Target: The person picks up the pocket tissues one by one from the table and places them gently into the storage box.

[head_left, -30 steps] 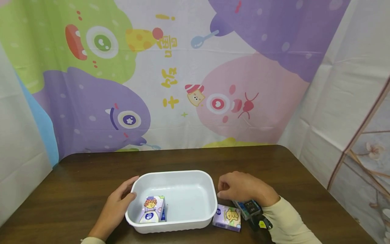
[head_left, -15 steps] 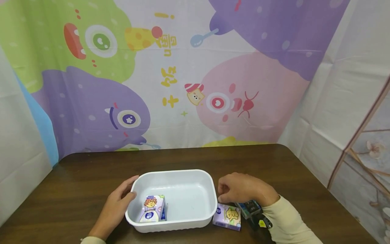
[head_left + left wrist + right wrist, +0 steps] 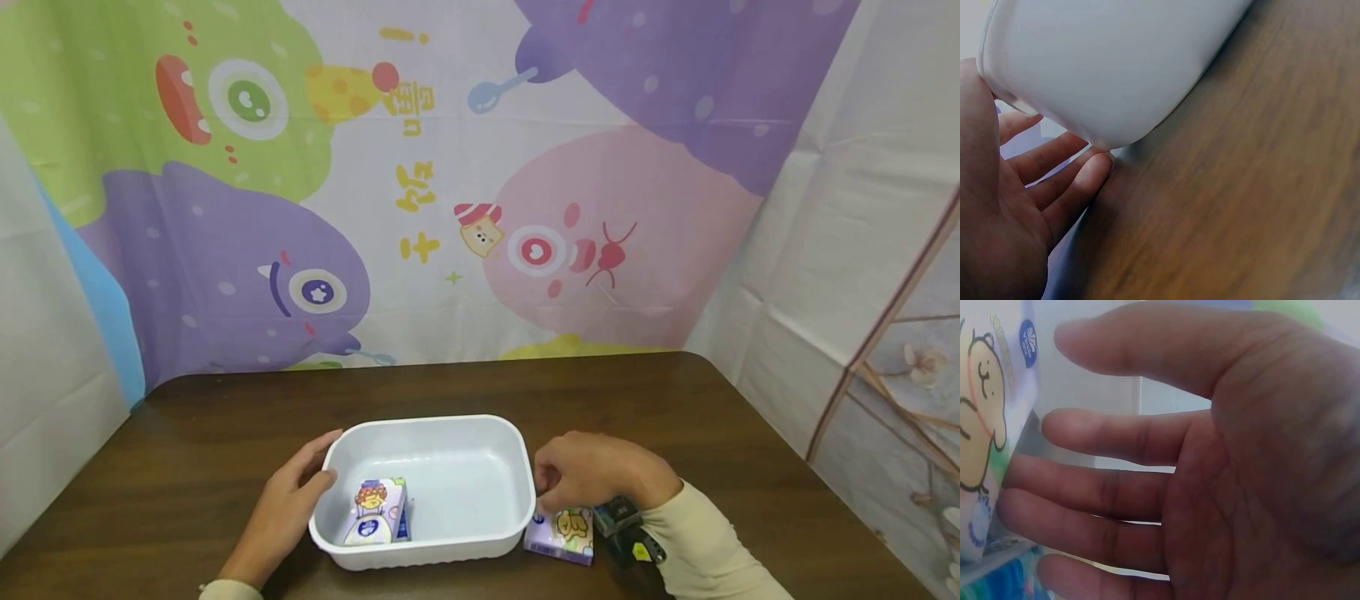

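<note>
A white rectangular tray (image 3: pixel 457 492) stands on the table. My left hand (image 3: pixel 283 493) touches its left side, thumb at the rim; in the left wrist view the fingers (image 3: pixel 1047 159) lie nearly straight against the outer wall. Inside the tray's left part lies a lilac packet (image 3: pixel 375 510) with a cartoon figure, partly over something blue. To the tray's right, a second lilac packet (image 3: pixel 561 535) with a cartoon puppy lies flat. Above it is my right hand (image 3: pixel 592 469). Its fingers look extended and spread in the right wrist view, with fingertips close to the packet; contact is unclear.
Under my right wrist are a dark blue-edged item (image 3: pixel 618 514) and a black item (image 3: pixel 637 546) with a yellow mark, both partly hidden. The brown wooden table (image 3: pixel 225 417) ends at a cartoon-printed cloth (image 3: pixel 450 325) behind. Pale cloth hangs at both sides.
My right hand has come down slightly toward the puppy packet and now covers part of its far edge. The left hand and the tray stay in place.
</note>
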`<state>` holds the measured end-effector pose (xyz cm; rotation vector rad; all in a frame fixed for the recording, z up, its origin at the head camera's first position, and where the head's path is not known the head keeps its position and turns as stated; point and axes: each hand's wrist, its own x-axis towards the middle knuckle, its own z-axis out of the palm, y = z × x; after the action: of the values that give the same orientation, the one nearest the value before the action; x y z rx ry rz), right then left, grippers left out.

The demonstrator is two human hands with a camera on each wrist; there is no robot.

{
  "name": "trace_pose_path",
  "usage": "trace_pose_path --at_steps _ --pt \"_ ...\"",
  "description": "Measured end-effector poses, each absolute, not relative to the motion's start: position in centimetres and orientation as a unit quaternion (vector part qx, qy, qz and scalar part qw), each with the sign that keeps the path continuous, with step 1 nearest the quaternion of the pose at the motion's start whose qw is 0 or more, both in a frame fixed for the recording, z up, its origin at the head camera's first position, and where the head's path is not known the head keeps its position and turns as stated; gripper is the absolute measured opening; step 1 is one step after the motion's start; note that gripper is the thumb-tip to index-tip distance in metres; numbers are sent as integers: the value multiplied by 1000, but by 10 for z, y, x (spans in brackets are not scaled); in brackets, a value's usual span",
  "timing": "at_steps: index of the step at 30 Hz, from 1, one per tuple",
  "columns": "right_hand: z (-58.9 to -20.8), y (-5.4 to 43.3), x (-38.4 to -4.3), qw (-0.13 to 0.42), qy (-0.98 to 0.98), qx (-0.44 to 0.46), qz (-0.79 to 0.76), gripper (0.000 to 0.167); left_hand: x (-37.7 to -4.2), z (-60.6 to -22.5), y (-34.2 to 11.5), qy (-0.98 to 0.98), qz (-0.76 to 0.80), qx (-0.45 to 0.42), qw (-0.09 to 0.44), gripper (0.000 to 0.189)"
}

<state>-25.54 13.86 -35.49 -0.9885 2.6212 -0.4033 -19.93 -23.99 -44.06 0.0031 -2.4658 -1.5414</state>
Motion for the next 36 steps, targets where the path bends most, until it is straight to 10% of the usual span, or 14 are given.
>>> trace_pose_path --at_steps 36 --pt "-362 128 -251 187 912 -342 -129 16 -200 -440 -242 -840 -530 2 114 47"
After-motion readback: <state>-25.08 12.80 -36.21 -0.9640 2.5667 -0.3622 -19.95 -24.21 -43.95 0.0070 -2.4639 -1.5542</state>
